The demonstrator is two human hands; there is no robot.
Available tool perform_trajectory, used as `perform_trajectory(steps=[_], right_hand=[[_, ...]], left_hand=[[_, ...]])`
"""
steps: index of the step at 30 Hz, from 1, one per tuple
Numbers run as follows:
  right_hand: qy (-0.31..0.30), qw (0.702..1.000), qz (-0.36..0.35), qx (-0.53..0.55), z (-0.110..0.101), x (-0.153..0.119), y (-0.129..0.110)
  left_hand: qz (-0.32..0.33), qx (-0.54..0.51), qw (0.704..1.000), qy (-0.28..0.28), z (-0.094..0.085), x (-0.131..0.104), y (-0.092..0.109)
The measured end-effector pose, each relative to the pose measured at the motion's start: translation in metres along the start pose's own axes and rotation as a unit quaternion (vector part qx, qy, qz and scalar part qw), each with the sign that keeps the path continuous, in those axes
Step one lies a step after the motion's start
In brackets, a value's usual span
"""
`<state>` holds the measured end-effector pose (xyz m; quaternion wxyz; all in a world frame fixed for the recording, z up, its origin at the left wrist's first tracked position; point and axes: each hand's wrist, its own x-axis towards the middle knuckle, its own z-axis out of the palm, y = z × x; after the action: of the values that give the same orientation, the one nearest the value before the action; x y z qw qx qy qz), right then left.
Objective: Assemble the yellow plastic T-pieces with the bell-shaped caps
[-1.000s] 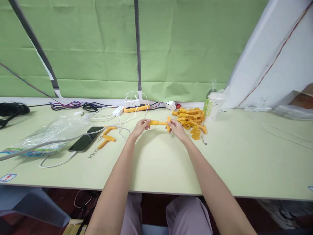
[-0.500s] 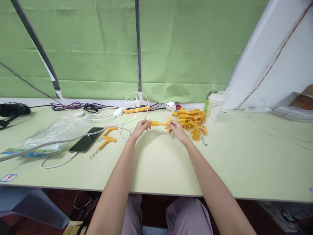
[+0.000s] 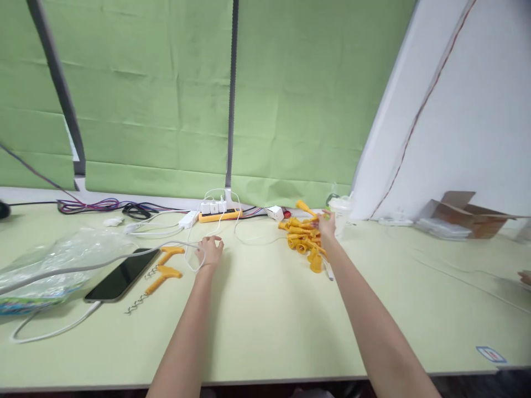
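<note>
Over the far side of the pile, my right hand [image 3: 327, 225] grips a yellow corkscrew [image 3: 306, 208], whose flared end sticks out to the left; its handle is hidden by my fingers. Under and in front of it lies a heap of yellow plastic corkscrew parts [image 3: 302, 235], several with round open ends. My left hand [image 3: 211, 251] rests low over the table beside a white cable, fingers loosely bent and apart, holding nothing. Left of it lie two T-handled corkscrews with bare metal spirals, a nearer one [image 3: 160, 279] and a farther one [image 3: 168, 254].
A phone [image 3: 122, 276] and clear plastic bags [image 3: 70, 265] lie at the left, with a grey cable across them. Behind are a power strip [image 3: 219, 215] and a white adapter [image 3: 275, 213]. A lidded cup [image 3: 342, 213] stands behind my right hand. Another person's hand [image 3: 525, 277] shows at the right edge.
My left hand has let go of the yellow corkscrew and moved left. My right hand has carried it right, to the heap. The view has shifted to the right and up.
</note>
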<state>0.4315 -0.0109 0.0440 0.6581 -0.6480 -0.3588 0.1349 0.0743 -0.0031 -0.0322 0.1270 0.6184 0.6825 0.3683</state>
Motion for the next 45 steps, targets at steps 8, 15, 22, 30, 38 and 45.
perform_trajectory(steps=[8, 15, 22, 30, 38, 45], right_hand=[[-0.041, 0.988, 0.056, -0.138, -0.023, 0.038, 0.019], [-0.117, 0.952, -0.064, -0.274, -0.024, 0.026, 0.007], [-0.205, 0.85, -0.219, -0.432, -0.067, -0.054, -0.003], [-0.172, 0.809, -0.272, -0.491, -0.092, -0.108, 0.042], [-0.109, 0.843, -0.301, -0.433, -0.081, -0.094, 0.065], [-0.19, 0.864, -0.299, -0.357, -0.075, -0.091, 0.075]], left_hand=[[-0.085, 0.263, 0.961, -0.006, -0.007, -0.014, -0.009], [-0.072, 0.301, 0.951, -0.029, -0.018, -0.012, -0.013], [0.022, 0.255, 0.964, -0.069, -0.024, -0.011, -0.003], [0.034, 0.164, 0.98, -0.105, -0.025, -0.02, 0.025], [0.117, 0.151, 0.97, -0.154, -0.041, -0.046, 0.026], [0.061, 0.389, 0.914, -0.099, -0.095, -0.047, -0.036]])
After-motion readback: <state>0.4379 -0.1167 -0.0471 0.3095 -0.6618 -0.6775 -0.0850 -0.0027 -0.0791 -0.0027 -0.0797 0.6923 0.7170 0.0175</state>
